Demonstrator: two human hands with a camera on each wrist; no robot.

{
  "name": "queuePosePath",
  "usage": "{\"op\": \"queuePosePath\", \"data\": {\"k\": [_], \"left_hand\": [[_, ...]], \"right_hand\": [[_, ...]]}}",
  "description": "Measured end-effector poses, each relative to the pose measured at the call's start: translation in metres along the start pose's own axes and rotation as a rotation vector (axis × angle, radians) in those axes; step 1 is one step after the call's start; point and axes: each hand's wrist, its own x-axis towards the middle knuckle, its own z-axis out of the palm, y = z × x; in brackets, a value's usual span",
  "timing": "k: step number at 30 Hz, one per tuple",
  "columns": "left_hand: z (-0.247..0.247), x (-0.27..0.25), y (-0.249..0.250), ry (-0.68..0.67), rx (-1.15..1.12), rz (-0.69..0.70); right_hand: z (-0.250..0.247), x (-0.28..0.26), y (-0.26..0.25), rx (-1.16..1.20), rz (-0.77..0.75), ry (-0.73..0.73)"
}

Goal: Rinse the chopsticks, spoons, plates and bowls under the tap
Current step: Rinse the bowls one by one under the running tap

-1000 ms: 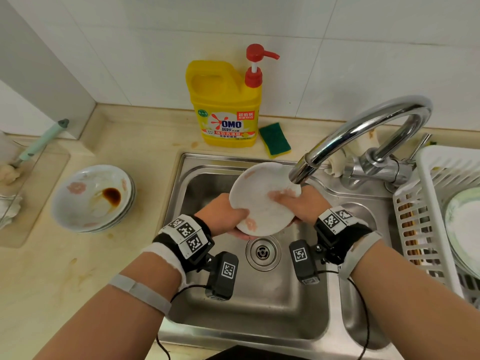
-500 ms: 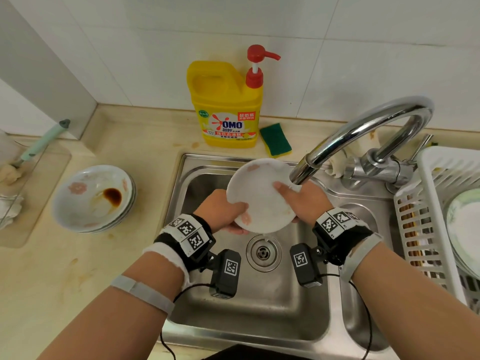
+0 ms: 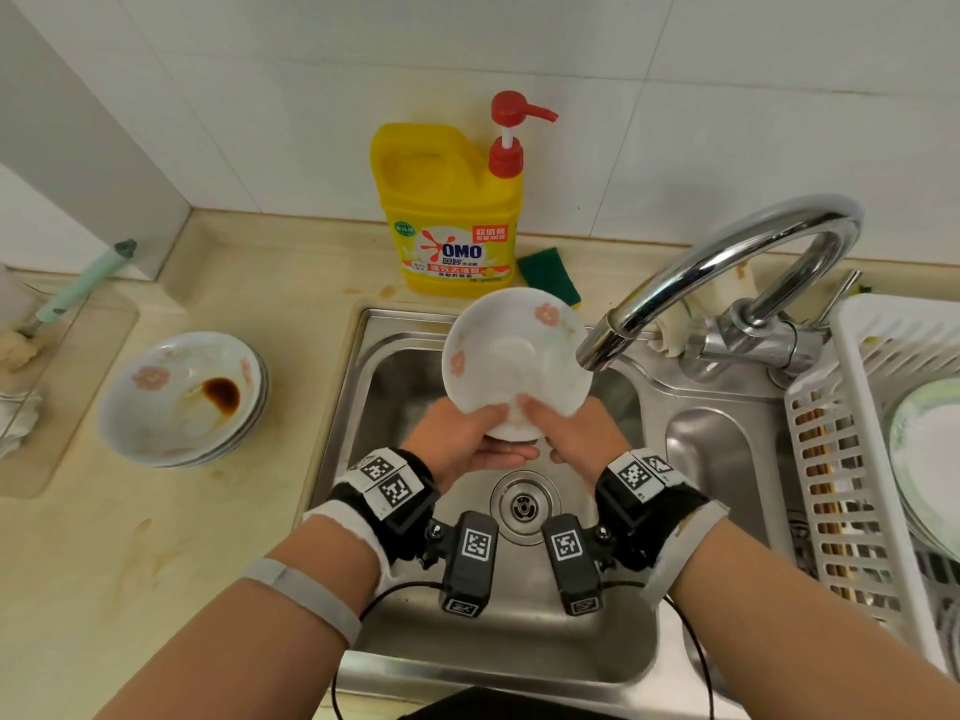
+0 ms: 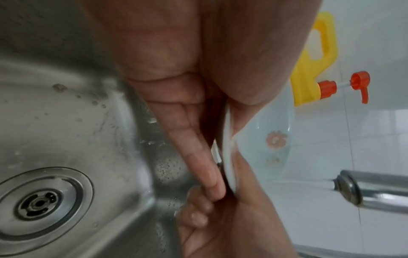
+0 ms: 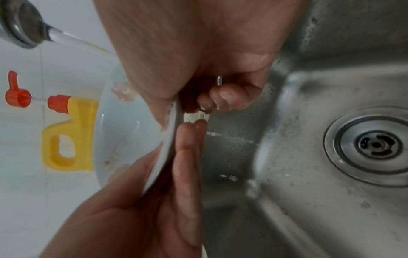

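Note:
A shallow white bowl (image 3: 514, 366) with pink flowers stands tilted on edge over the sink, its face towards me, just left of the tap spout (image 3: 602, 345). My left hand (image 3: 467, 433) and right hand (image 3: 566, 433) both pinch its near rim, thumbs on the face and fingers behind. In the left wrist view the bowl (image 4: 264, 139) shows edge-on between thumb and fingers. In the right wrist view water runs from the spout (image 5: 19, 29) towards the bowl (image 5: 123, 139). A stack of dirty bowls (image 3: 182, 397) with a brown sauce stain sits on the counter at left.
A yellow detergent bottle (image 3: 449, 215) and a green sponge (image 3: 548, 275) stand behind the steel sink (image 3: 519, 641). At right a white rack (image 3: 857, 459) holds plates (image 3: 930, 449) and chopsticks (image 3: 826, 485). A brush (image 3: 78, 288) lies far left.
The bowl has been tipped up and moved back and left of the spout. My right hand slid from its face down to the near rim, beside my left hand.

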Motion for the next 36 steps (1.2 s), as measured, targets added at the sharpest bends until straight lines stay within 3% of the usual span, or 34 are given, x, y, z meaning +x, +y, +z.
{"op": "queuePosePath", "data": {"k": [8,19,26,31,36], "left_hand": [[-0.013,0.002,0.007,-0.053,0.208,-0.015],[-0.015,0.009,0.022,-0.078,0.393,-0.061],[-0.012,0.015,0.014,0.057,0.233,-0.017],[-0.001,0.01,0.008,-0.017,0.096,-0.029],[-0.008,0.009,0.013,-0.031,0.106,-0.006]], "right_hand": [[-0.019,0.011,-0.008,-0.103,0.076,0.033],[-0.036,0.013,-0.042,-0.307,0.058,0.081],[-0.033,0.012,-0.03,-0.202,0.01,0.065],[-0.01,0.005,-0.012,0.098,0.067,0.004],[-0.016,0.006,-0.018,0.04,0.106,-0.011]]}}
